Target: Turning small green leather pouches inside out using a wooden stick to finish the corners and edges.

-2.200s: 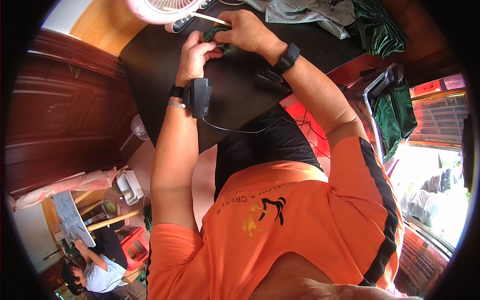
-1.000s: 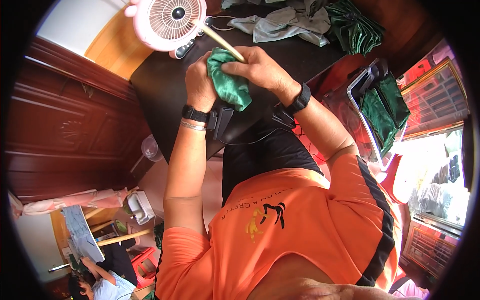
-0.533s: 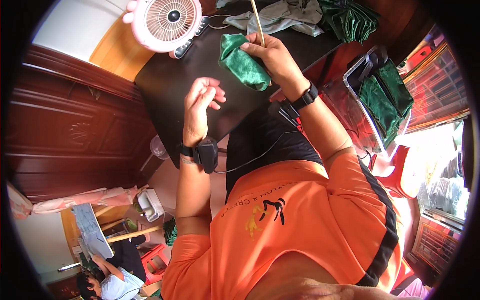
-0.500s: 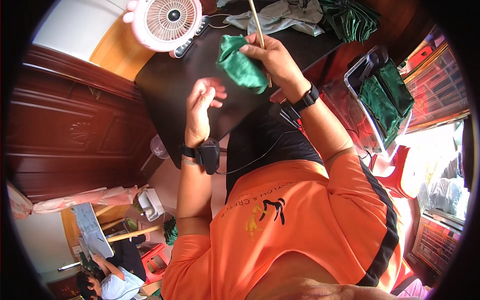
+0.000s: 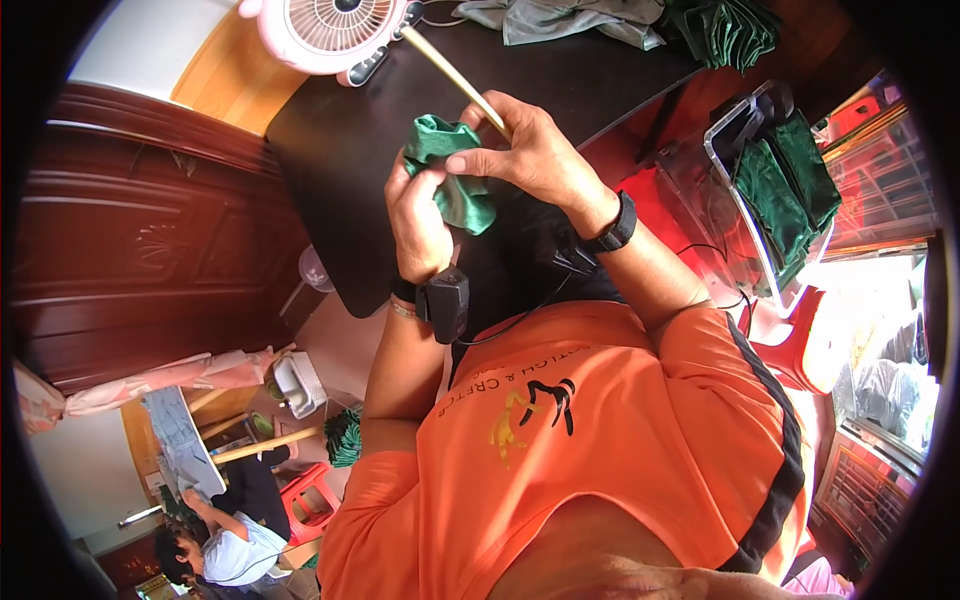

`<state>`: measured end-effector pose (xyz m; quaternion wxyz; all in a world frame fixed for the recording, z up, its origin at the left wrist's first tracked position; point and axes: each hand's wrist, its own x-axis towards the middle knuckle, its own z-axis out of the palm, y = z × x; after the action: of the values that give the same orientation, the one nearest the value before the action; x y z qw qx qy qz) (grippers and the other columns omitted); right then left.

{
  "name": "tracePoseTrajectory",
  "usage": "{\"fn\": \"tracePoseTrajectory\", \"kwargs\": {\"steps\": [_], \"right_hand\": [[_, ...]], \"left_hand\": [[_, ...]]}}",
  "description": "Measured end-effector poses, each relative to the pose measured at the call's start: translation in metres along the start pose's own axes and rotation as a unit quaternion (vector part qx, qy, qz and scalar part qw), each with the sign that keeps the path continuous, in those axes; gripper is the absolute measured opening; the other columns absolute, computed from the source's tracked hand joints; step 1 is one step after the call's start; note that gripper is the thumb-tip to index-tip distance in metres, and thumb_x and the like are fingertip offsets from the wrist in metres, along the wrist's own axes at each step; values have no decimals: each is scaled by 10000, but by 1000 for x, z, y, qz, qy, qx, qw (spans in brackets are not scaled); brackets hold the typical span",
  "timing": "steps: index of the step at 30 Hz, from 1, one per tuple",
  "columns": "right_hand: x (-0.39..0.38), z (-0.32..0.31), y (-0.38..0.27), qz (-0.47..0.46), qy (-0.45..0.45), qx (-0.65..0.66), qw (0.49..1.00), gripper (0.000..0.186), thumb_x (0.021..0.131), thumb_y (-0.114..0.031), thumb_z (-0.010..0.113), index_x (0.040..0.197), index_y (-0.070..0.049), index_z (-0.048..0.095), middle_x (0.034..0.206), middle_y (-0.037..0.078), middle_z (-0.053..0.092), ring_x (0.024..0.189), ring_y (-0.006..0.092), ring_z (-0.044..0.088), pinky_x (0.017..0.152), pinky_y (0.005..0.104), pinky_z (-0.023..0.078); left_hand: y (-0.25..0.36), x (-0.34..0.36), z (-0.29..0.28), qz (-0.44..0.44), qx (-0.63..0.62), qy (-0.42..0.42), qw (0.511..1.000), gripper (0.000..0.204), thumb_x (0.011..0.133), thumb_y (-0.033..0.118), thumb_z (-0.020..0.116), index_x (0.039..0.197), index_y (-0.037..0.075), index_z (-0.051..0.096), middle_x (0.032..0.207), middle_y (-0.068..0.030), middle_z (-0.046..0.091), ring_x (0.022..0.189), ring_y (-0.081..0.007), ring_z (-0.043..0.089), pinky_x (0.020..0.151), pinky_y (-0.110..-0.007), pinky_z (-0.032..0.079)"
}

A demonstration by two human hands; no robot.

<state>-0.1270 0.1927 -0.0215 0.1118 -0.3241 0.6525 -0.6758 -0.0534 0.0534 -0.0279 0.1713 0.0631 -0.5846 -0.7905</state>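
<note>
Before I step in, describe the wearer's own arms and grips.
The left grip and right grip are gloveless. Short orange sleeves; the right has a black stripe. Black straps ring both wrists; the left also wears a pale bracelet and boxy black device with a thin dark cable.

The person's orange shirt (image 5: pixel 620 440) carries an arched line of dark capital letters (image 5: pixel 503 388) across the chest, upside down in this view, beside a black-and-yellow emblem (image 5: pixel 566 395). Small pale marks show on the dark button panel (image 5: pixel 369 66) of the pink fan (image 5: pixel 325 35), too small to read.
</note>
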Motion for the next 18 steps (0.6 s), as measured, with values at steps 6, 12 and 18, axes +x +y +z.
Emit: {"fn": "tracePoseTrajectory", "kwargs": {"steps": [6, 12, 18], "right_hand": [[-8, -5, 0, -61, 73, 123, 988, 171, 845, -157, 658, 940, -16, 632, 831, 1, 602, 730, 61, 532, 662, 211, 452], [-17, 8, -7, -33, 5, 20, 999, 132, 806, -128, 687, 832, -8, 638, 735, -3, 609, 691, 48, 530, 624, 208, 440], [-19, 10, 1, 31, -36, 30, 998, 106, 766, -77, 635, 835, 3, 628, 696, 4, 602, 647, 55, 524, 599, 210, 438]], "left_hand": [[10, -5, 0, -8, -9, 51, 999, 182, 762, 51, 463, 886, 4, 588, 794, -12, 562, 705, -103, 516, 663, -225, 420], [10, -16, 5, 39, 96, 24, 994, 130, 750, 7, 443, 797, 4, 564, 708, 31, 513, 631, -36, 437, 560, -197, 376], [12, -21, -3, 101, 278, -35, 955, 133, 738, 23, 416, 793, 5, 536, 664, 35, 456, 592, -52, 386, 523, -214, 338]]}}
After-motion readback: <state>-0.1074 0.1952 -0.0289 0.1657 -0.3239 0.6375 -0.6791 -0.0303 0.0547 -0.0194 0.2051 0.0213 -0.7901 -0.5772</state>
